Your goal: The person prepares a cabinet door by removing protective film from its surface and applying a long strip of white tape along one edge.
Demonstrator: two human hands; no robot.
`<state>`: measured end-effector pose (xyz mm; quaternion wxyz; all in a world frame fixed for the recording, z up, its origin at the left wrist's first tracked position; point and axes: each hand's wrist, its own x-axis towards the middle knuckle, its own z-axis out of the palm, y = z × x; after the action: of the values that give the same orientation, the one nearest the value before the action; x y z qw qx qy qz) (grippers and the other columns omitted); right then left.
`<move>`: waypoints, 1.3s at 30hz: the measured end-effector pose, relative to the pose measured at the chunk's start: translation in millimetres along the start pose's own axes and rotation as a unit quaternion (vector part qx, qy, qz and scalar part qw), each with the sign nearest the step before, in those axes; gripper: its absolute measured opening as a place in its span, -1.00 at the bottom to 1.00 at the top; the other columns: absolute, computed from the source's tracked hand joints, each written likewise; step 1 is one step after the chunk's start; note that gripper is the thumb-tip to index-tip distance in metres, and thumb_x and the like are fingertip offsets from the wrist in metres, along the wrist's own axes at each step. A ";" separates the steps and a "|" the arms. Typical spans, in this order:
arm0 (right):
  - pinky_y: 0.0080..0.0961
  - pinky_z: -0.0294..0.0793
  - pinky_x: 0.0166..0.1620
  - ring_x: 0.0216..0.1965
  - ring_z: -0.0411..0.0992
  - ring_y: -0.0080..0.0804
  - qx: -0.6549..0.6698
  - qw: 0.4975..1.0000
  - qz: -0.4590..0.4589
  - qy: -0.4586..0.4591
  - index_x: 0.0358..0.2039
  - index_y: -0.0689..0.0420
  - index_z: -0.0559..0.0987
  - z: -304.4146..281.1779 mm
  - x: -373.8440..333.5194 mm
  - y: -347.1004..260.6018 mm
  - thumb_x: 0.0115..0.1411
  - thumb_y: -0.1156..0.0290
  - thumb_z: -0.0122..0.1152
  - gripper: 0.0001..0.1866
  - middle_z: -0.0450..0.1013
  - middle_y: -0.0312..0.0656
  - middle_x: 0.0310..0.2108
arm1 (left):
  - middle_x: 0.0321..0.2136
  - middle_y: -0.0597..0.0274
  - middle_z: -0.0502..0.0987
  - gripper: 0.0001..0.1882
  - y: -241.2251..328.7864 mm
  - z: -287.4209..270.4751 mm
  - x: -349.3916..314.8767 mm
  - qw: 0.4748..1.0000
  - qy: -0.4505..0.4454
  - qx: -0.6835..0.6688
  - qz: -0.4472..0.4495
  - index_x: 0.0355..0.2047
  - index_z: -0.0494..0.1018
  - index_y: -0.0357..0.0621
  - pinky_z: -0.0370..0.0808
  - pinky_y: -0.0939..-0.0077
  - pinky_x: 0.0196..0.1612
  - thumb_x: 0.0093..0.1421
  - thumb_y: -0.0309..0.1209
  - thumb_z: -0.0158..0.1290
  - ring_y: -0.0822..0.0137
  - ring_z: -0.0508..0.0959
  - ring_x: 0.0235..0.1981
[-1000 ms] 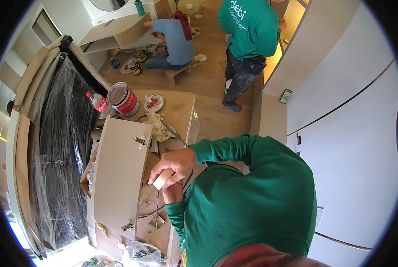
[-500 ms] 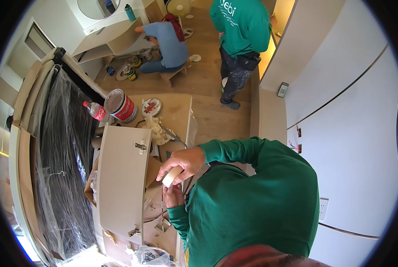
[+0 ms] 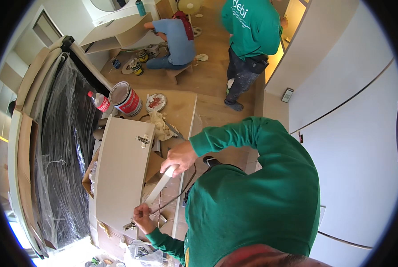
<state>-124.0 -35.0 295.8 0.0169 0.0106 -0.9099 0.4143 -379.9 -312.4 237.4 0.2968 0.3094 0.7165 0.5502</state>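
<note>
My right hand [image 3: 179, 158] grips a roll of cream masking tape [image 3: 172, 170]. A strip of tape [image 3: 158, 188] stretches from the roll toward my left hand [image 3: 143, 218]. The left fingers are closed in a pinch on the strip's far end, near the lower corner of a pale door panel [image 3: 123, 164]. That panel has two metal hinges, one at the upper right [image 3: 143, 140] and one [image 3: 129, 226] right beside my left hand. The strip runs along the panel's right edge; I cannot tell whether it touches it.
An open paint can [image 3: 125, 99], a soda bottle [image 3: 101, 102], a smeared lid [image 3: 156, 102] and crumpled yellowish material [image 3: 160, 127] stand beyond the panel. Plastic sheeting [image 3: 61, 151] hangs left. A plastic bag [image 3: 145, 253] lies near. Two people, one seated [image 3: 176, 42] and one standing [image 3: 250, 33], are farther off.
My left hand has moved away from the roll, down and left, drawing out a long strip of tape. The right hand has shifted slightly up and stays on the roll.
</note>
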 end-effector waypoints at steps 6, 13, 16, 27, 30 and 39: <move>-0.10 0.50 -0.01 -0.10 0.53 0.09 0.000 0.981 -0.190 0.027 0.19 0.15 0.47 -5.6 56.3 -8.6 0.27 0.31 0.27 -0.51 0.55 0.04 -0.02 | -0.53 0.36 0.48 -0.84 -31.3 -80.3 -40.7 0.982 0.162 -0.100 -0.007 -0.35 0.51 -0.18 0.41 0.61 -0.35 0.28 -0.38 0.24 0.52 0.41 -0.51; -0.15 0.61 -0.12 -0.21 0.53 0.01 -0.202 0.929 -0.302 -0.069 0.27 -0.11 0.45 41.9 139.0 4.4 0.11 0.40 0.02 -0.36 0.52 -0.02 -0.05 | -0.54 0.28 0.57 -0.82 -63.0 -136.7 -72.1 0.963 0.269 0.010 -0.004 -0.37 0.59 -0.25 0.40 0.53 -0.35 0.28 -0.36 0.18 0.47 0.48 -0.48; -0.17 0.63 -0.19 -0.25 0.58 -0.04 -0.250 0.917 -0.304 -0.060 0.27 -0.20 0.45 55.9 161.4 -12.3 0.25 0.38 0.03 -0.46 0.51 0.01 -0.19 | -0.48 0.29 0.61 -0.75 -59.0 -142.5 -78.0 0.960 0.279 0.012 -0.016 -0.30 0.63 -0.26 0.46 0.55 -0.33 0.26 -0.28 0.23 0.49 0.52 -0.44; -0.08 0.61 -0.17 -0.29 0.58 0.08 -0.356 0.902 -0.195 -0.147 0.13 -0.13 0.58 106.6 226.1 -43.6 0.28 0.45 0.03 -0.58 0.48 0.09 -0.26 | -0.45 0.21 0.67 -0.60 -120.1 -174.7 -64.6 0.917 0.394 0.006 -0.063 -0.06 0.58 -0.30 0.57 0.60 -0.36 0.15 -0.33 0.35 0.50 0.61 -0.46; -0.08 0.62 -0.19 -0.27 0.61 0.08 -0.417 0.878 -0.172 -0.161 -0.02 -0.03 0.65 108.9 231.0 -63.8 0.21 0.45 0.08 -0.65 0.53 0.11 -0.27 | -0.41 0.10 0.70 -0.39 -128.2 -173.4 -56.8 0.912 0.406 0.001 -0.052 0.11 0.46 -0.31 0.59 0.55 -0.34 0.08 -0.35 0.38 0.44 0.64 -0.46; -0.11 0.64 -0.23 -0.32 0.64 0.02 -0.445 0.867 -0.162 -0.155 -0.45 0.11 0.72 132.9 252.4 -51.8 0.12 0.41 0.11 -0.79 0.61 0.08 -0.42 | -0.36 0.11 0.70 -0.40 -122.0 -151.7 -53.7 0.885 0.449 0.122 -0.028 0.13 0.47 -0.19 0.56 0.48 -0.20 0.07 -0.37 0.38 0.37 0.65 -0.37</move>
<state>-377.3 -170.6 257.6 -0.0542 0.2131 -0.9743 -0.0498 -476.3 -470.2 156.5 -0.0817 0.0426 0.8429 0.5301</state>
